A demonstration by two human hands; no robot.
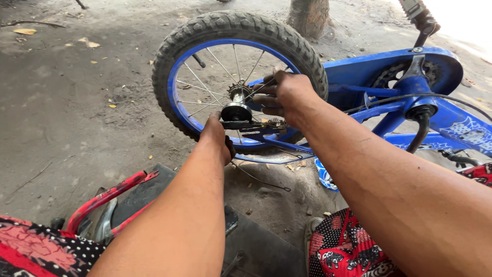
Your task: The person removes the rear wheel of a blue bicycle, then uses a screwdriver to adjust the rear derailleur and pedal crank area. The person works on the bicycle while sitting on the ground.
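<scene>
Hands on the back wheel of a small blue bike, lying on its side on the dirt ground. Our left hand is closed round a dark tool set at the axle nut, just under the hub. Our right hand reaches through at the spokes, fingers curled, gripping near the small sprocket. Red metal frame sits close by our knee.

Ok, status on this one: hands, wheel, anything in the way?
Left hand on a dark tool at the hub. Right hand gripping the blue bike's rear wheel through the spokes. Loose wire on the dirt below.
</scene>
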